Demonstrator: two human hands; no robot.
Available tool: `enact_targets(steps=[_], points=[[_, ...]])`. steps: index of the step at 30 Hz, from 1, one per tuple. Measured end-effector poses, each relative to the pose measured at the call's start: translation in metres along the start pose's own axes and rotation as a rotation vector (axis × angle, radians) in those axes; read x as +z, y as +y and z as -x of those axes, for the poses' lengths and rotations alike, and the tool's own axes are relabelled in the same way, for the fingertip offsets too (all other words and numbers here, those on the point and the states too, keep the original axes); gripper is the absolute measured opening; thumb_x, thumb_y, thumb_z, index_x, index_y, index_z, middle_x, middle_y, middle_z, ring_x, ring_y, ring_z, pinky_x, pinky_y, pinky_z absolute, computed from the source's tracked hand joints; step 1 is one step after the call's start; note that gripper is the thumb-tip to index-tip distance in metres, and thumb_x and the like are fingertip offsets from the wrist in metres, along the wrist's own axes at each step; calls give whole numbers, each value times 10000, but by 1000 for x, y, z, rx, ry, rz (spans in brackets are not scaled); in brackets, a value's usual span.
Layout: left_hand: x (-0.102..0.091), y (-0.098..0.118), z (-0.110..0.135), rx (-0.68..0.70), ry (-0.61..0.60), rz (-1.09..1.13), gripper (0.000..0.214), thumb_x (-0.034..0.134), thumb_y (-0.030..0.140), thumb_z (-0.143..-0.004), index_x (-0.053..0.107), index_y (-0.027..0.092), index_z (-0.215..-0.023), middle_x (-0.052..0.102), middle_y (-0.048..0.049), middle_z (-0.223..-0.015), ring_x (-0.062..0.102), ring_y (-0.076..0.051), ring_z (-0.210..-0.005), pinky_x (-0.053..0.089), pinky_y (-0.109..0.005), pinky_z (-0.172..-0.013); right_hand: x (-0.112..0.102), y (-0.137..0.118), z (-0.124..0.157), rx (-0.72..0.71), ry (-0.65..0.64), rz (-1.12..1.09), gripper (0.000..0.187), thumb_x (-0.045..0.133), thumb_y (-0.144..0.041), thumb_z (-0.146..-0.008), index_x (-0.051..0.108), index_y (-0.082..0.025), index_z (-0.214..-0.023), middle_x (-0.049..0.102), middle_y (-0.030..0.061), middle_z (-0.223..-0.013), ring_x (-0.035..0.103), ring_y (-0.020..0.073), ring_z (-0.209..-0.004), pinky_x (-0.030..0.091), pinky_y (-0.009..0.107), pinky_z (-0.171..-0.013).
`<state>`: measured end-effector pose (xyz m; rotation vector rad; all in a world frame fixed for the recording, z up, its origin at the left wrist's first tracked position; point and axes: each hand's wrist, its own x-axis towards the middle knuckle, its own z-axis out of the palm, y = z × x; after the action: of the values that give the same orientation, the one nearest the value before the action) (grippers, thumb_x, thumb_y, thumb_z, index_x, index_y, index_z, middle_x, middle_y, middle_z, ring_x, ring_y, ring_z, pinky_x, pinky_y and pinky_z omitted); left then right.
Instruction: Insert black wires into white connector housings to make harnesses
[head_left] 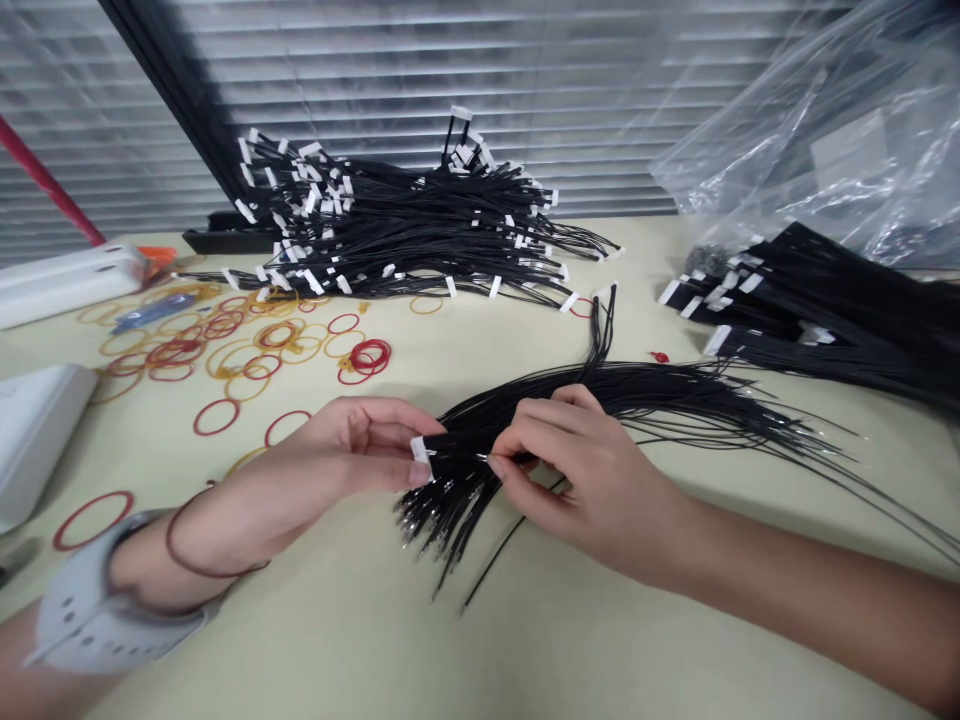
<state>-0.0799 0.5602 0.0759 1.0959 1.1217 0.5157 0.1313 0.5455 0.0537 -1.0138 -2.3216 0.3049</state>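
Between thumb and fingers, my left hand [322, 475] pinches a white connector [421, 460] with black wires running out of it to the right. My right hand [574, 465] is closed in a pinch on a thin black wire [472, 457] whose small metal end shows at the fingertips, a little right of the connector. Beneath both hands lies a loose bundle of black wires [675, 400] with bare metal terminals at its ends. Part of the bundle is hidden behind my right hand.
A big pile of black cables with white connectors [420, 220] lies at the back. Red and yellow rubber bands [217, 345] are scattered at left, near white boxes [45, 430]. Sheathed black cables [840, 300] and a clear plastic bag [810, 150] are at right.
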Motion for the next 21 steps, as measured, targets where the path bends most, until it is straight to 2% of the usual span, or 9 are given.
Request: enact_targets(steps=[6,12,21], points=[[2,2,2,-14,22,7,198,682,97,-676,664,206,-841,693,27,-700,587,-74,-617,431,-152,-586,-1,-1,0,7,1,-8,116,463,-127,-787,510,-158,-685,497,-45,-631,431,63,-588,274,258,-671],[1,1,-1,-6,-11,15,192,674,104,-691,658,213,-848,695,36,-715,598,-72,-626,434,-150,-593,-2,-1,0,-29,-10,-27,105,467,-106,-775,499,-150,-686,491,-50,-639,426,57,-592,267,254,-678],[3,2,1,-15,-25,-128,206,639,123,-715,598,156,-914,689,-13,-773,594,-101,-644,418,-185,-592,-1,0,-1,-40,-37,-1,123,454,-111,-786,512,-161,-690,501,-45,-642,441,59,-592,280,243,-692]])
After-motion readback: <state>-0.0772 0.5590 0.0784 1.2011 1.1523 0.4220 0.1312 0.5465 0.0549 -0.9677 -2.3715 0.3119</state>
